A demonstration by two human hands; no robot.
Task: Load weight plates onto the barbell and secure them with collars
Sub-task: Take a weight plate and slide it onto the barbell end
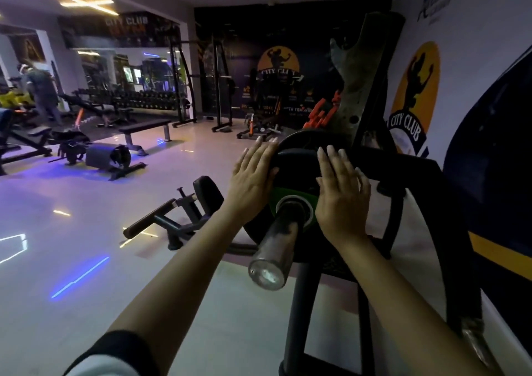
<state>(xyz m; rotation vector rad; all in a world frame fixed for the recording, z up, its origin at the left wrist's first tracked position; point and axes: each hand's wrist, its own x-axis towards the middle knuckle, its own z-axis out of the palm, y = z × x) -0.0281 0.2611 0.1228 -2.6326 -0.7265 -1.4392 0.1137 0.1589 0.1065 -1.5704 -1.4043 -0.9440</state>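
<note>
The weight plate (290, 174) is already on the barbell sleeve (277, 246), a black disc w/ a green ring around its centre hole, and it stands upright, face toward the camera. The sleeve is the thing that decides the next move: its long axis runs from the free end at approx. 7 o'clock, low and close to the viewer, up toward 1 o'clock, where it goes through the plate and on toward the rack upright (357, 87). So the plate can travel only along this line, away from the person. Both hands are flat on the plate face, fingers straight and spread, nothing is clenched, they press and do not grasp. The left hand (253, 174) lies on the rim at approx. 10 o'clock from the hub, w/ the thumb over the edge; the right hand (342, 191) lies at approx. 2–3 o'clock, its heel just beside the hub, so it is the nearer one to the axis. I judge the step as pushing the plate home along the sleeve; if it is fully seated against the inner stop I cannot tell, the plate hides it. No collar shows anywhere on the bare part of the sleeve, so securing is not yet done. The push should go equal on both sides, otherwise the plate may tilt and bind on the sleeve.
</note>
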